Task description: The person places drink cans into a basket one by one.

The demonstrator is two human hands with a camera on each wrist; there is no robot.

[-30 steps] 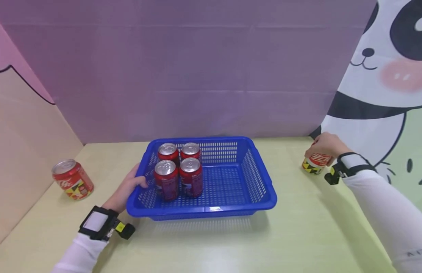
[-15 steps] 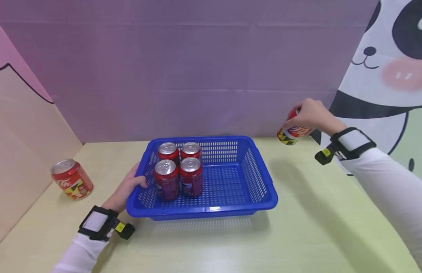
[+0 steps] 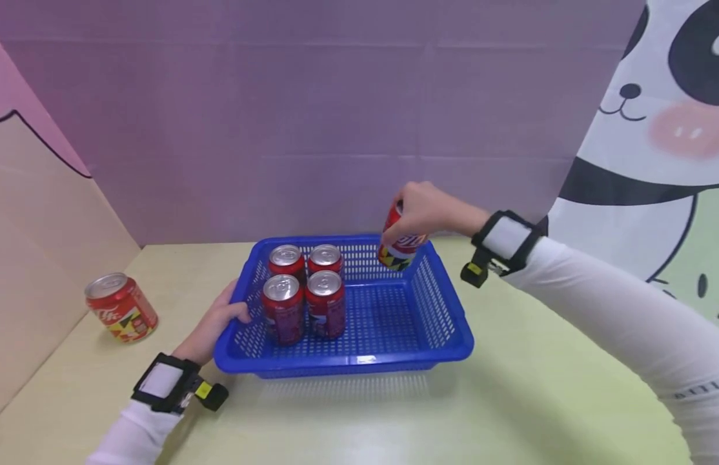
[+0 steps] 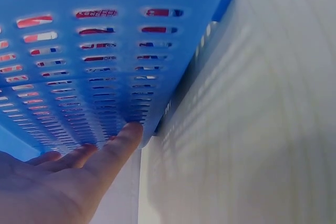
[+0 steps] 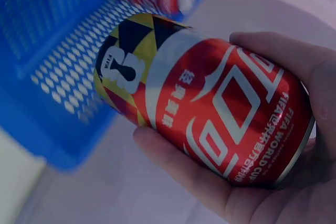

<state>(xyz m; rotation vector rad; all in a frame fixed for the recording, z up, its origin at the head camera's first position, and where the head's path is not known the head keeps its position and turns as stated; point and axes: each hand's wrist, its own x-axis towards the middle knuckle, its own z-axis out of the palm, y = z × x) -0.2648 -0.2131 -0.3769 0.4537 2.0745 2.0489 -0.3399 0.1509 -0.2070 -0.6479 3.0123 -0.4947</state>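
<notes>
My right hand (image 3: 425, 208) holds a red soda can (image 3: 395, 257) by its upper part, over the basket's back right corner. In the right wrist view, thumb and fingers wrap the can (image 5: 210, 108), whose yellow-and-black patterned end points toward the basket. The blue plastic basket (image 3: 359, 363) is tilted slightly, with a shadow below its front. My left hand (image 3: 219, 318) grips its left rim, thumb over the top. The left wrist view has the fingers (image 4: 113, 153) extended along the perforated outer wall. Several red cans (image 3: 326, 310) stand upright together in the basket's left half.
Another red can (image 3: 122, 307) stands on the pale table (image 3: 359, 433) at the far left, beyond my left wrist. A purple backdrop (image 3: 336, 129) rises behind the basket, and a panda-printed sheet (image 3: 644, 168) hangs at the right.
My right hand has lifted the can off the table at the right and carried it left, over the basket. My left hand and the basket have stayed in place.
</notes>
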